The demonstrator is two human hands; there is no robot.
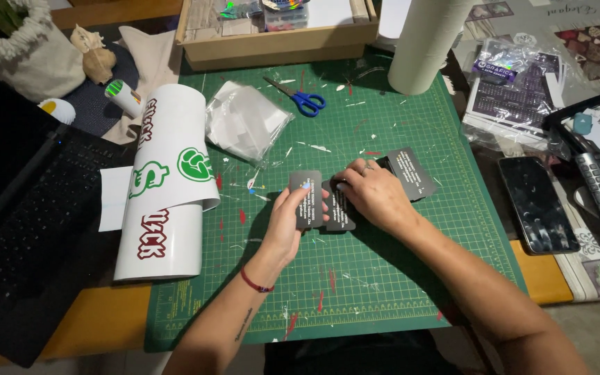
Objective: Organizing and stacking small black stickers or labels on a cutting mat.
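Note:
My left hand (287, 223) holds a small black card (306, 198) upright by its lower edge, over the green cutting mat (383, 278). A second black card (339, 210) lies just right of it, partly under my right hand (376, 196), whose fingers press down on it. More black cards (412, 172) with light print fan out from beneath the right hand toward the right. A ring shows on one right finger and a red band circles the left wrist.
A curled white sticker sheet (168, 187) with green and red designs lies left. Blue-handled scissors (303, 99), a clear plastic bag (246, 125), a white roll (428, 42) and a wooden box (279, 43) sit behind. Laptop (15, 229) at left, phone (537, 204) at right.

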